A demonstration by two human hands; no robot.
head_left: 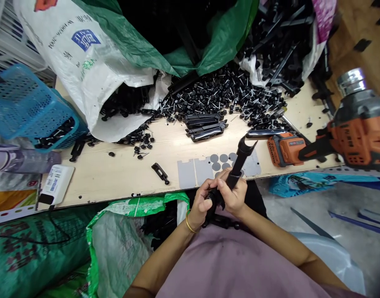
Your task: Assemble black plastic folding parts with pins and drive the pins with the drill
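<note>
Both my hands hold one long black plastic part (241,159) just off the near edge of the wooden table (121,174). My left hand (202,203), with a gold bangle on the wrist, is wrapped round its lower end. My right hand (235,196) grips the shaft a little higher. The part's forked tip points up and away over the table. A pile of small black screws and knobs (227,93) lies at the back, with several finished black parts (205,126) stacked in front of it.
An orange cordless drill (341,136) lies at the right edge. A blue basket (25,107) stands at left, beside a white and green sack (93,62). Grey stencil sheets (196,171) lie near me. Green bags (121,244) sit under the table.
</note>
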